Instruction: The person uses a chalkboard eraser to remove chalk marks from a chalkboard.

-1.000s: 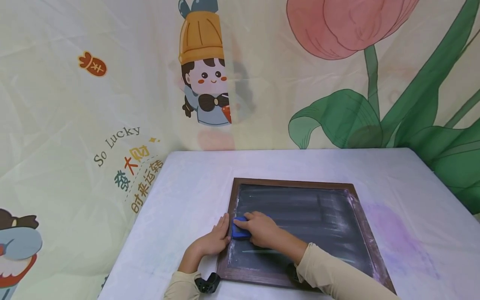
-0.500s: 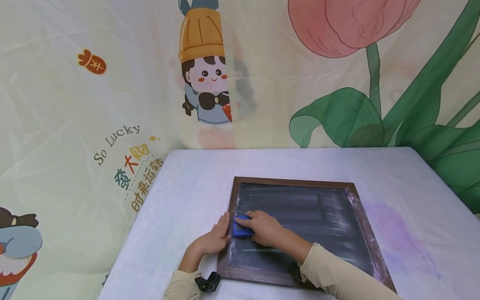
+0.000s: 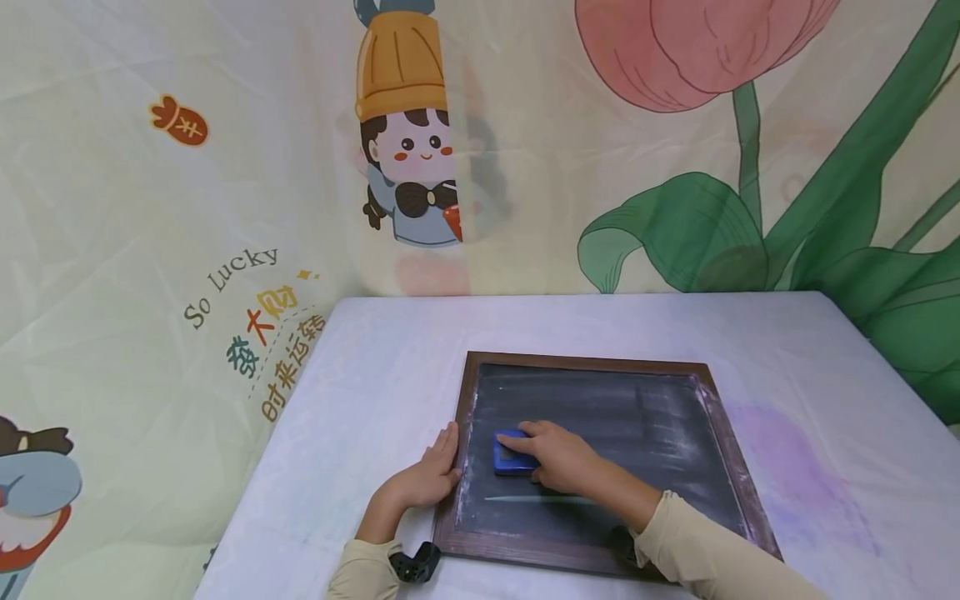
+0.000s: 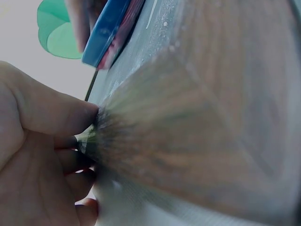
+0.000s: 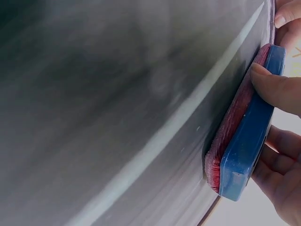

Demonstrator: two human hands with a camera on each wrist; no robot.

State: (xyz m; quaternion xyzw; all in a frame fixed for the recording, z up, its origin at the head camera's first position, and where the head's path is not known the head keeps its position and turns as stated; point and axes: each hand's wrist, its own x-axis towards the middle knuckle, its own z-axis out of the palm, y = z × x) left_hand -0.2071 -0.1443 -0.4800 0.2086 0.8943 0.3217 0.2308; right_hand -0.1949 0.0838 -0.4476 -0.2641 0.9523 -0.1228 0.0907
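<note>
A blackboard in a brown wooden frame lies flat on the table. My right hand grips a blue chalkboard eraser on the board's left half. Seen from the right wrist, the thumb presses one long side of the eraser and the fingers lie on the other; its red felt pad faces the board. A pale chalk line runs just on the near side of the eraser. With fingers extended, my left hand presses against the left frame edge, thumb at the wood in the left wrist view.
A white cloth covers the table, with a purple stain to the right of the board. Chalk smears show on the board's right part. A printed curtain hangs behind. A black strap device sits at my left wrist.
My right hand has slid the eraser to the right, away from the left frame edge, over the last half second. My left hand stays at the frame.
</note>
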